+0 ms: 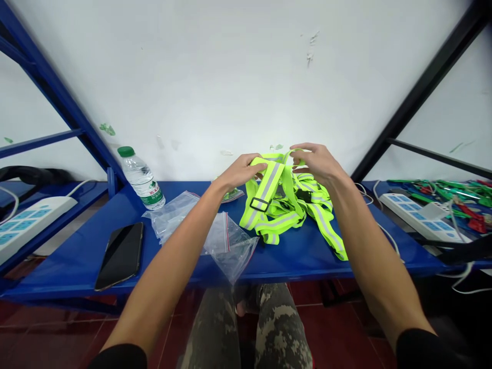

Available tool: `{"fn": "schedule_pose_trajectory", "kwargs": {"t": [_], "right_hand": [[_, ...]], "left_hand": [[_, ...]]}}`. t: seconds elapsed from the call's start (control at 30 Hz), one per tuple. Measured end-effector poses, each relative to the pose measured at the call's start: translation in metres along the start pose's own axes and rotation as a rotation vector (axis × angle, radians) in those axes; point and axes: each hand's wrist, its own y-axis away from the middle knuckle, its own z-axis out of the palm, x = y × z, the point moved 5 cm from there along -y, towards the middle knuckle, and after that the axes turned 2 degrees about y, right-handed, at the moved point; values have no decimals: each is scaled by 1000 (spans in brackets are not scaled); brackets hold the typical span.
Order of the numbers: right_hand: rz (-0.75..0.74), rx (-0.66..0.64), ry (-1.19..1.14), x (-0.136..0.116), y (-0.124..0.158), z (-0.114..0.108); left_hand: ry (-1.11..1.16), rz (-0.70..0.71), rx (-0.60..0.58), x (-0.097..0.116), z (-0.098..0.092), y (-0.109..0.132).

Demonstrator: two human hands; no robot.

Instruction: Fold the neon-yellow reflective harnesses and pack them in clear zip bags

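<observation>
My left hand [246, 170] is closed on a neon-yellow reflective strap [268, 184] with a grey stripe and a black slider buckle [259, 204]. Its thumb lies over the strap's upper part. My right hand [315, 161], fingers curled, pinches a looped part of the same yellow webbing to the right. Beneath both hands, more reflective straps [322, 215] lie in a tangled heap on the blue table, one end reaching toward the front edge. A black clip [303, 195] shows among them. Where the separate straps begin and end is hidden in the heap.
Clear zip bags [215, 233] lie left of the straps, one overhanging the front edge of the blue table [77, 256]. A water bottle [143, 179] and a phone [120, 255] are further left. Power strips [421, 218] sit at both sides. A wall stands behind.
</observation>
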Motion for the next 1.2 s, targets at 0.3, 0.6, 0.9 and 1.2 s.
{"fn": "schedule_pose_trajectory", "kwargs": {"t": [0.3,0.6,0.9,1.2], "right_hand": [[-348,-12,645,-33,43,38],[-129,-289,446,-4,24,51],[-140,-210,49,-24,3,28],[-405,495,-617,-75,-2,-60]], "left_hand": [[-7,-1,89,-9,6,-2],[96,-46,31,-26,9,17],[-237,-52,-147,-54,13,33],[-857,-256,-53,-96,3,38]]}}
